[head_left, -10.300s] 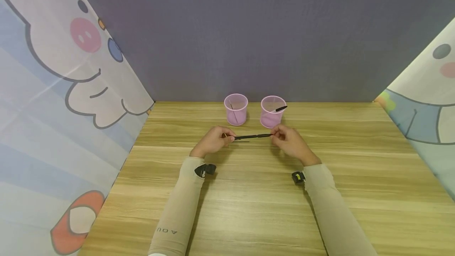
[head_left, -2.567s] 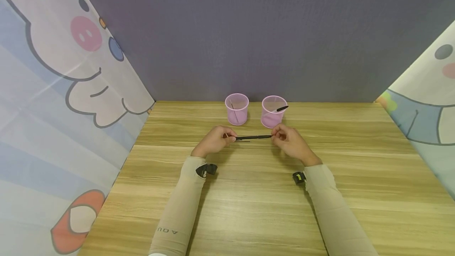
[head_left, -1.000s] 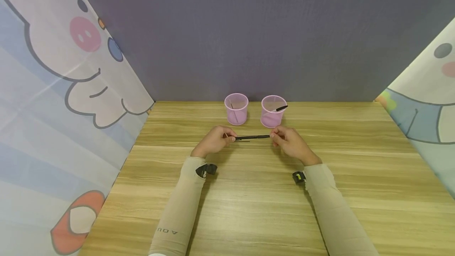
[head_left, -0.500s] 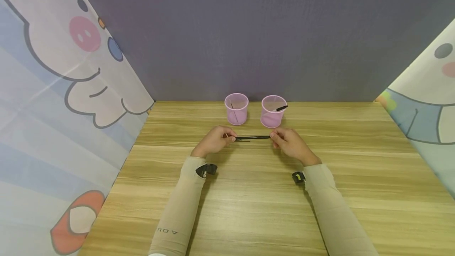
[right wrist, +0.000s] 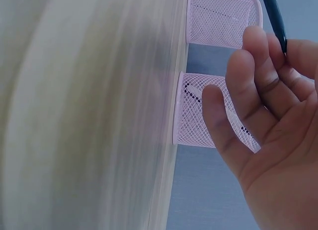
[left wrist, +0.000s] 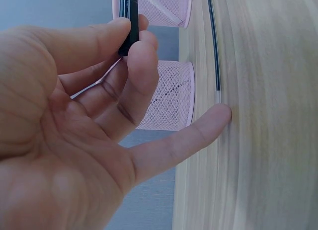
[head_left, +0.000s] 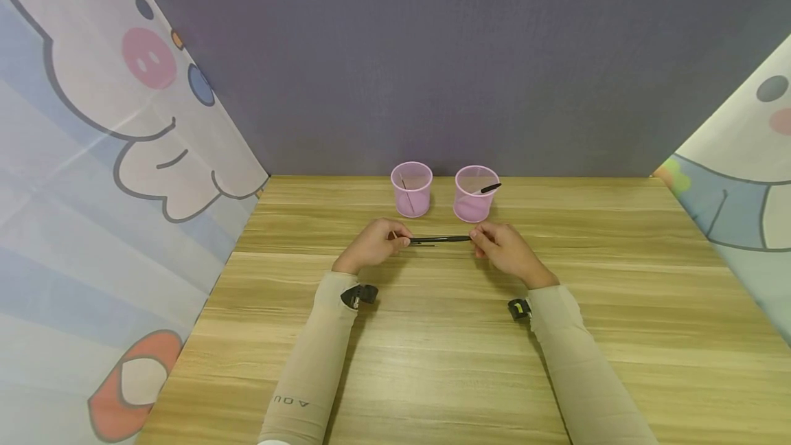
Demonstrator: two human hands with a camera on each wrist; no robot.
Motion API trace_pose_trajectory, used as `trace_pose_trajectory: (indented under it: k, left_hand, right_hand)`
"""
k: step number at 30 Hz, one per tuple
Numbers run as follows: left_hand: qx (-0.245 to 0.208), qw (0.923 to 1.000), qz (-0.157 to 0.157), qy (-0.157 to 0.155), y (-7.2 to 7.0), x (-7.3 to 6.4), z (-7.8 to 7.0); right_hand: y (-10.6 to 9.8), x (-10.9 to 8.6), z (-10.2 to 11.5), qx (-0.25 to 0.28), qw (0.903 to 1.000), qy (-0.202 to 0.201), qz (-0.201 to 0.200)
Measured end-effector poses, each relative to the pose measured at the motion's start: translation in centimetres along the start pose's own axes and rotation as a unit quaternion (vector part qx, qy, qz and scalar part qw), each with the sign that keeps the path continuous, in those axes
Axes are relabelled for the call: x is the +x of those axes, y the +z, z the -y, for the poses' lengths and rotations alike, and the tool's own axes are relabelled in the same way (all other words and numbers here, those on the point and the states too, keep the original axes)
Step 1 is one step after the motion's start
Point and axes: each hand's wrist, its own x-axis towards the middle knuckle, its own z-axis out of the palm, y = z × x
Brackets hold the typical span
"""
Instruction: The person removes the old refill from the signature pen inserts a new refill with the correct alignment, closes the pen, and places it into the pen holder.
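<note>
A black pen point(head_left: 440, 239) lies almost level between both hands, just above the table. My left hand point(head_left: 373, 246) pinches its left end between thumb and fingers; in the left wrist view the clip end of the pen point(left wrist: 130, 26) shows there. My right hand point(head_left: 503, 249) pinches the other end, the tapering tip of the pen point(right wrist: 276, 19) in the right wrist view. On the table below the pen is a thin dark pen refill point(head_left: 425, 246) with a clear end. The left little finger point(left wrist: 198, 135) reaches to the clear end of the refill point(left wrist: 214, 51).
Behind the hands stand two pink mesh cups. The left cup point(head_left: 412, 208) holds a thin refill; the right cup point(head_left: 472, 210) holds a pen with a black end point(head_left: 491, 188). A grey wall point(head_left: 457, 74) rises behind the wooden table point(head_left: 432, 362), with printed curtains point(head_left: 68, 177) at the sides.
The right fingers have shifted their grip at the pen's right end since 2.6 seconds ago, and the pen lies slightly more level. The left hand, refill and cups stay about the same.
</note>
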Motion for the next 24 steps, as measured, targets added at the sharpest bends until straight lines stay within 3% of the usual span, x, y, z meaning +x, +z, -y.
trace_pose_trajectory:
  k: [24]
  left_hand:
    - [0.006, 1.0, -0.001, -0.003, -0.06, -0.01, 0.01]
  right_hand:
    - [-0.27, -0.02, -0.08, 0.03, 0.9995, -0.009, -0.007]
